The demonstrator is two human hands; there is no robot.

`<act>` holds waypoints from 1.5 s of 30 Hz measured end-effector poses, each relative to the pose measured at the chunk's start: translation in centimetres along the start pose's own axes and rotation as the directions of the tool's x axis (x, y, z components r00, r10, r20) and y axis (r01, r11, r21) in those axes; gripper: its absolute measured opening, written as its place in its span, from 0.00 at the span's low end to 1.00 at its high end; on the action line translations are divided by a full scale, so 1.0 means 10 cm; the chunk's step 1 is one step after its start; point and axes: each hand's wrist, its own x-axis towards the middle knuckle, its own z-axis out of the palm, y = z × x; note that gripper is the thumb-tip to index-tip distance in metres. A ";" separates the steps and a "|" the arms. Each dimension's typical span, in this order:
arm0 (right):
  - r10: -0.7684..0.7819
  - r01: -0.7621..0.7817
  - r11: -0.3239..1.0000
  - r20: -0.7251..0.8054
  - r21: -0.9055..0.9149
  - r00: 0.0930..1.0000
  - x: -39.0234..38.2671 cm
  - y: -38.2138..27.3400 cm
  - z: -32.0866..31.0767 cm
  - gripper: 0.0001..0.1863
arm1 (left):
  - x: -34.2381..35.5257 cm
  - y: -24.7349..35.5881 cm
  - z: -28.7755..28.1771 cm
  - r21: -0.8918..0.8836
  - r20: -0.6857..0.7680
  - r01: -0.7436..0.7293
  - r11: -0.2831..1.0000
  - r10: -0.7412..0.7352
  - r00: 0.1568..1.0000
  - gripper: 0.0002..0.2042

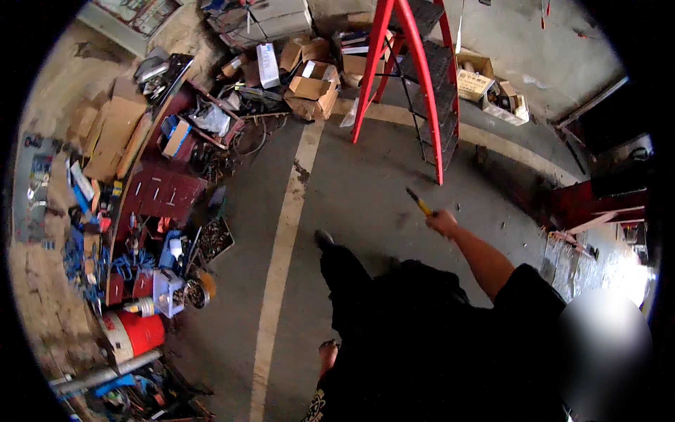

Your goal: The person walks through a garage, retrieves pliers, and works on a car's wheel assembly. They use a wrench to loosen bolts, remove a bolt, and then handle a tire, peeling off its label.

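Note:
My right hand (441,224) grips a slim tool (425,206) with a yellow section and a darker tip, held out over the grey floor toward the foot of a red stepladder (436,133). Low in the view, beside my dark clothing, my left hand (328,352) hangs with curled fingers; whatever it may hold is too small to make out. My shoe (323,238) shows on the floor beside a pale painted line (274,295).
A cluttered red workbench (158,190) with cardboard, tools and bins lines the left, above a red-and-white drum (140,332). Cardboard boxes (309,95) stand along the back wall, more (506,105) behind the ladder. Red framework (583,207) stands at the right.

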 end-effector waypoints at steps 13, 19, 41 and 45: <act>0.180 -0.120 0.840 -0.062 0.529 0.982 1.27 -2.89 0.68 0.10 | 5.09 -1.32 -5.02 0.462 -0.271 -0.103 0.881 0.251 0.929 0.13; 0.193 -0.192 0.576 0.096 0.795 0.976 2.65 -3.67 0.87 0.10 | 6.59 -1.17 -6.19 0.324 -0.360 -0.164 0.932 0.282 0.889 0.12; 0.676 -0.430 0.219 0.181 0.876 0.714 4.71 -4.54 1.70 0.14 | 10.12 5.61 -5.92 0.225 0.423 -0.898 0.378 0.793 0.439 0.12; 0.667 -0.503 0.065 0.337 0.862 0.665 4.67 -4.68 2.20 0.16 | 10.73 6.13 -4.93 0.398 0.709 -0.911 -0.107 0.667 0.231 0.12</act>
